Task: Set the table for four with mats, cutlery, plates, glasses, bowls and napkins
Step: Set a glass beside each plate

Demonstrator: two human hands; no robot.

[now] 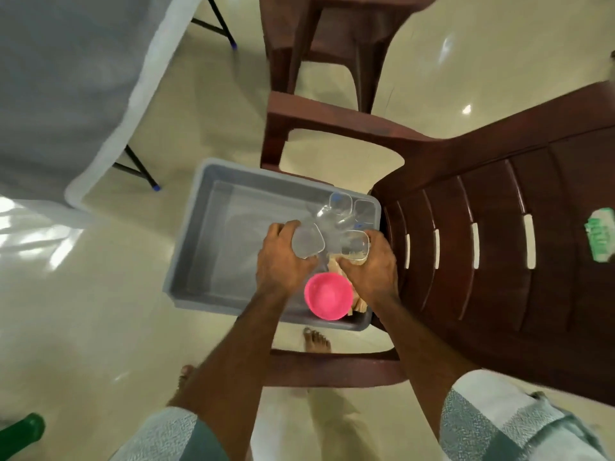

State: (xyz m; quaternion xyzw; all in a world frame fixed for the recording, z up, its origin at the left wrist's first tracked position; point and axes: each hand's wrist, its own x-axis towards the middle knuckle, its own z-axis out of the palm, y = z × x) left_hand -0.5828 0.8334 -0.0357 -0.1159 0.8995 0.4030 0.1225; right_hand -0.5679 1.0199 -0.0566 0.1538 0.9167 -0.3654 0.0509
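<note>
Pale glossy floor (100, 311) surrounds a brown chair (499, 227) carrying a grey tub (193, 234); the cloth-covered surface (66, 78) stands well apart at upper left. Over the tub, the left hand (283, 261) curls its grip round one clear glass (307, 242), the right hand (372, 271) round another (354, 244). More glasses (339, 204) and a pink bowl (327, 296) lie in the tub. Smooth glasses could slip, knock together, or strike those below.
</note>
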